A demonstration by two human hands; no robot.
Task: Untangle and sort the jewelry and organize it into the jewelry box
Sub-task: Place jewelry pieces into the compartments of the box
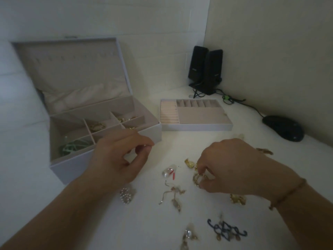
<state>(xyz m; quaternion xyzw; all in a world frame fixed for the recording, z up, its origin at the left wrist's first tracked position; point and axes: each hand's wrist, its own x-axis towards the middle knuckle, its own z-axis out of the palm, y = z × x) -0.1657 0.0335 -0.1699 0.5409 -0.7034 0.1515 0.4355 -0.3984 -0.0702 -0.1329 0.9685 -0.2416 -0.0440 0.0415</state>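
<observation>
An open grey jewelry box [57, 160] stands at the left, with gold pieces and a green cord [73, 146] in its compartments. Its removable tray [196, 126] lies to the right. My left hand [119, 156] hovers over the box's front edge, thumb and fingertips pinched together; whether anything is between them I cannot tell. My right hand [228, 165] pinches gold rings [198, 178] on the white table. Around them lie a pearl earring [168, 172], a pearl cluster [127, 194], a tangled chain [173, 194], gold pieces [237, 199] and a dark blue ornament [226, 230].
Two black speakers [207, 69] stand in the back corner with cables running along the wall. A black computer mouse [282, 128] lies at the right. More small earrings [189, 235] sit near the table's front. A thin bracelet [288, 193] circles my right wrist.
</observation>
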